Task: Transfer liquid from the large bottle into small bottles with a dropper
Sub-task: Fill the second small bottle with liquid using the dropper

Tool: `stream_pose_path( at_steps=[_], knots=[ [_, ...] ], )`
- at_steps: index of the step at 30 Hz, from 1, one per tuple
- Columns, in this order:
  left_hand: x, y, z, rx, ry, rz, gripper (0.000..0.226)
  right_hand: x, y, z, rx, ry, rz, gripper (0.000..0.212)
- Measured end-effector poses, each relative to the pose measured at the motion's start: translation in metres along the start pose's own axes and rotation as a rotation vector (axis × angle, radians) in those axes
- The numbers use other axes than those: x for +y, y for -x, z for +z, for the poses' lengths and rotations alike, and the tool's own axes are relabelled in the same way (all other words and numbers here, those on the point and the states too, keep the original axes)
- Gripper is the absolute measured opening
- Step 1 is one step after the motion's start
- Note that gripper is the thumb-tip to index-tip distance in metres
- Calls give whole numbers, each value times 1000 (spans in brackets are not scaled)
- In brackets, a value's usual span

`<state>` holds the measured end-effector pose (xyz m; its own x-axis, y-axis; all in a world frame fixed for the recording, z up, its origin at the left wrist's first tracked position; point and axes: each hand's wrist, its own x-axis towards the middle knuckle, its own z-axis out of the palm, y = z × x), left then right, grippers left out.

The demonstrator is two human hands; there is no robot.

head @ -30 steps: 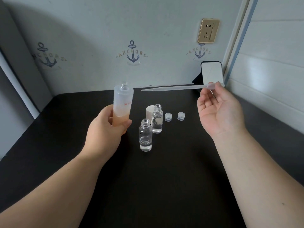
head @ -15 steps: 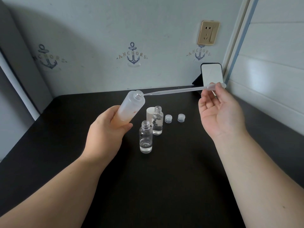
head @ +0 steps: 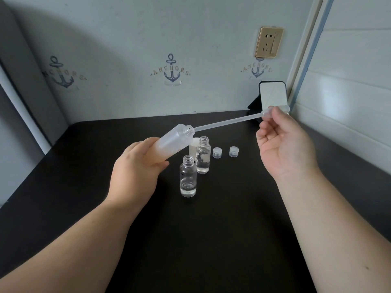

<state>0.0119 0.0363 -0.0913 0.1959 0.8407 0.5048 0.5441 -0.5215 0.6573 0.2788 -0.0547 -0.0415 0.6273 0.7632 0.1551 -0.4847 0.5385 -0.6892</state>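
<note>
Head view: my left hand [head: 137,172] is wrapped around the lower part of the large bottle [head: 169,142], which I hold above the table, tilted so its open threaded mouth points up and to the right. A pale orange liquid sits in the lower part, under my fingers. My right hand [head: 283,149] pinches the bulb of the dropper [head: 228,122] between thumb and fingertips, palm turned towards me — the long thin tube runs leftwards and slightly down, and its tip is right at the bottle's mouth; whether it is already inside I cannot tell.

On the black table [head: 211,240], just beside my left hand, stand two small bottles, both uncapped: the nearer small bottle [head: 188,179] and the farther small bottle [head: 203,155], a white cap [head: 194,145] just behind them. Two small clear caps [head: 225,152] lie to the right of them.
</note>
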Motion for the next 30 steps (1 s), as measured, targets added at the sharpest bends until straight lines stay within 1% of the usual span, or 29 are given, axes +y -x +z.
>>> stream_pose_path(
  at_steps=[5,8,11,23,30],
  knots=[
    [-2,0,2,-8,-33,15,47,1,4,4,-134,107,-22,22],
    [-3,0,3,-10,-47,29,50,5,9,7,-233,219,-23,20],
    [-2,0,5,-9,-39,49,52,11,14,12,-291,306,-10,14],
    [-3,2,5,-18,-52,99,54,32,24,17,-374,499,31,11],
    [-2,1,6,-15,-58,89,55,31,24,17,-389,480,66,10]
  ],
)
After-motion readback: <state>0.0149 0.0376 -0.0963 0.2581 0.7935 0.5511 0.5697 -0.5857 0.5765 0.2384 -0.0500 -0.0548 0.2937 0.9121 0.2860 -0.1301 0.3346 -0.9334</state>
